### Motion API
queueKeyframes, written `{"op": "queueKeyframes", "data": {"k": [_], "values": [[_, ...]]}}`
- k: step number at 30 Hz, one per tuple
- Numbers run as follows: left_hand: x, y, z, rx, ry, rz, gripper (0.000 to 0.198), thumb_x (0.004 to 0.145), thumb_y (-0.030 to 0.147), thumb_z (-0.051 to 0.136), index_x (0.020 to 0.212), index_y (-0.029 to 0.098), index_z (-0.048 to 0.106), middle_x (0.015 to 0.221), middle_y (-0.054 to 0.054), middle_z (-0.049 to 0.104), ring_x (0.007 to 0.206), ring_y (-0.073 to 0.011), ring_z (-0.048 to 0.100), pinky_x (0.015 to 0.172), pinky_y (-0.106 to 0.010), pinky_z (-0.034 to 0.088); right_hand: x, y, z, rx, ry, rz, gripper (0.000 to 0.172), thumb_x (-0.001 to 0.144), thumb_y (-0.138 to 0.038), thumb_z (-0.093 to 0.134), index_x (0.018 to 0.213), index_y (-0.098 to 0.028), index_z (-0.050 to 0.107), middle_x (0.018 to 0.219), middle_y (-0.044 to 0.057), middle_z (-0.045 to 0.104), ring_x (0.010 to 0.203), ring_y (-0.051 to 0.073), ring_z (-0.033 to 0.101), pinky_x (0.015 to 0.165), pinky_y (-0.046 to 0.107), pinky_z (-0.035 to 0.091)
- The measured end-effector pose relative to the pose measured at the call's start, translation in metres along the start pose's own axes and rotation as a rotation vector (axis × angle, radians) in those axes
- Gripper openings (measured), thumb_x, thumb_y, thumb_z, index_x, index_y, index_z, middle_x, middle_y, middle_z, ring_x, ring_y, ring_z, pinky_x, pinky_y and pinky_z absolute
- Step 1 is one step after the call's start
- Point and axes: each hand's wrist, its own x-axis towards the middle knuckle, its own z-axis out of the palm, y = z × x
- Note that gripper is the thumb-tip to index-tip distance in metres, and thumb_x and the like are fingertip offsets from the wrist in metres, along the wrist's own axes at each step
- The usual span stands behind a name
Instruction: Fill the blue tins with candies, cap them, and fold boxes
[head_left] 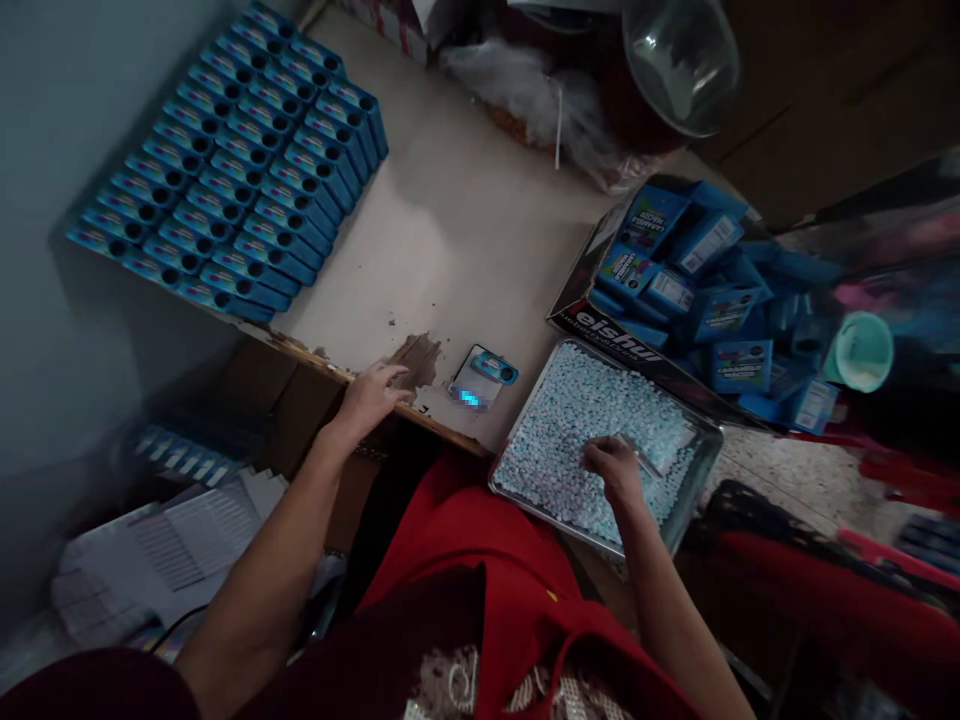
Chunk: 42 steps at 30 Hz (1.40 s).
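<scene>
My left hand (373, 393) lies at the table's front edge, fingers apart and holding nothing. To its right, a small digital scale (462, 385) with a lit display carries one blue box (495, 368). My right hand (613, 464) is closed over a metal tray (551, 515) of small pale blue and white candies (570, 430). What looks like a scoop (646, 460) sticks out from its right side, low among the candies; the grip is partly hidden by the fingers.
Blue boxes with dark round holes (240, 160) stand in tight rows at the back left. A carton (600, 330) heaped with blue caramel boxes sits behind the tray. Plastic bags (540, 100) and a clear container (679, 65) are at the back; a mint-coloured cup (861, 352) is at right.
</scene>
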Motion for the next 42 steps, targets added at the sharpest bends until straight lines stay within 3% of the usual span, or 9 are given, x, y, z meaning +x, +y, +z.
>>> {"op": "queueKeyframes", "data": {"k": [6, 10, 19, 23, 30, 33, 37, 39, 42], "values": [[0.000, -0.003, 0.008, -0.011, -0.029, -0.042, 0.042, 0.082, 0.030, 0.075, 0.123, 0.021, 0.073, 0.114, -0.010, 0.071, 0.097, -0.0252, 0.068, 0.093, -0.036, 0.053, 0.000, -0.023, 0.010, 0.061, -0.022, 0.020, 0.019, 0.059, -0.032, 0.069, 0.071, -0.017, 0.066, 0.050, -0.001, 0.062, 0.046, 0.015, 0.057, 0.049, 0.025, 0.045], [0.003, -0.006, 0.012, -0.019, -0.051, -0.045, 0.041, 0.082, 0.030, 0.076, 0.123, 0.022, 0.073, 0.112, -0.009, 0.072, 0.097, -0.0252, 0.068, 0.093, -0.036, 0.052, -0.006, -0.056, 0.020, 0.148, -0.095, 0.017, 0.020, 0.059, -0.033, 0.071, 0.070, -0.019, 0.063, 0.052, -0.003, 0.060, 0.045, 0.013, 0.054, 0.047, 0.025, 0.043], [0.021, -0.005, 0.015, -0.052, -0.095, -0.024, 0.045, 0.083, 0.032, 0.075, 0.126, 0.019, 0.071, 0.121, -0.012, 0.070, 0.108, -0.0278, 0.067, 0.099, -0.039, 0.051, 0.000, -0.153, 0.086, 0.322, -0.387, -0.074, 0.021, 0.061, -0.032, 0.073, 0.075, -0.020, 0.063, 0.056, -0.004, 0.062, 0.047, 0.011, 0.054, 0.047, 0.023, 0.042], [0.025, -0.010, 0.014, -0.073, -0.087, -0.035, 0.046, 0.083, 0.034, 0.073, 0.126, 0.020, 0.070, 0.124, -0.011, 0.070, 0.112, -0.0278, 0.066, 0.101, -0.039, 0.050, 0.012, -0.167, 0.105, 0.311, -0.414, -0.084, 0.020, 0.061, -0.030, 0.074, 0.075, -0.018, 0.066, 0.058, -0.002, 0.064, 0.048, 0.011, 0.055, 0.048, 0.023, 0.044], [0.022, -0.018, 0.006, -0.100, -0.053, -0.076, 0.044, 0.081, 0.034, 0.073, 0.123, 0.022, 0.072, 0.118, -0.009, 0.071, 0.106, -0.0264, 0.067, 0.099, -0.037, 0.051, 0.019, -0.172, 0.112, 0.258, -0.382, -0.096, 0.037, 0.066, -0.043, 0.080, 0.090, -0.016, 0.073, 0.065, 0.001, 0.070, 0.055, 0.015, 0.062, 0.055, 0.027, 0.050], [0.021, -0.020, 0.006, -0.108, -0.044, -0.085, 0.044, 0.080, 0.033, 0.075, 0.123, 0.022, 0.072, 0.116, -0.009, 0.071, 0.103, -0.0259, 0.067, 0.097, -0.037, 0.051, 0.017, -0.171, 0.114, 0.174, -0.251, -0.229, 0.030, 0.073, -0.042, 0.077, 0.090, -0.018, 0.072, 0.065, 0.000, 0.067, 0.057, 0.016, 0.062, 0.058, 0.028, 0.049], [0.021, -0.023, 0.011, -0.119, -0.033, -0.088, 0.044, 0.079, 0.031, 0.076, 0.123, 0.022, 0.072, 0.117, -0.009, 0.071, 0.107, -0.0264, 0.066, 0.098, -0.037, 0.050, 0.013, -0.164, 0.116, -0.248, -0.044, -0.628, 0.019, 0.089, -0.038, 0.066, 0.089, -0.021, 0.075, 0.080, 0.004, 0.072, 0.074, 0.019, 0.065, 0.073, 0.032, 0.048], [0.022, -0.023, 0.013, -0.126, -0.032, -0.083, 0.046, 0.079, 0.030, 0.077, 0.124, 0.021, 0.071, 0.117, -0.010, 0.071, 0.108, -0.0266, 0.066, 0.098, -0.036, 0.050, 0.011, -0.160, 0.117, -0.469, -0.024, -0.764, 0.020, 0.095, -0.036, 0.063, 0.093, -0.023, 0.077, 0.087, 0.006, 0.074, 0.082, 0.021, 0.065, 0.078, 0.032, 0.046], [0.024, -0.021, 0.014, -0.136, -0.033, -0.072, 0.047, 0.080, 0.030, 0.077, 0.126, 0.021, 0.070, 0.119, -0.010, 0.070, 0.107, -0.0263, 0.066, 0.097, -0.036, 0.051, 0.008, -0.158, 0.117, -0.653, -0.013, -0.843, 0.022, 0.097, -0.038, 0.062, 0.104, -0.024, 0.079, 0.089, 0.008, 0.073, 0.085, 0.023, 0.066, 0.079, 0.033, 0.044]]}}
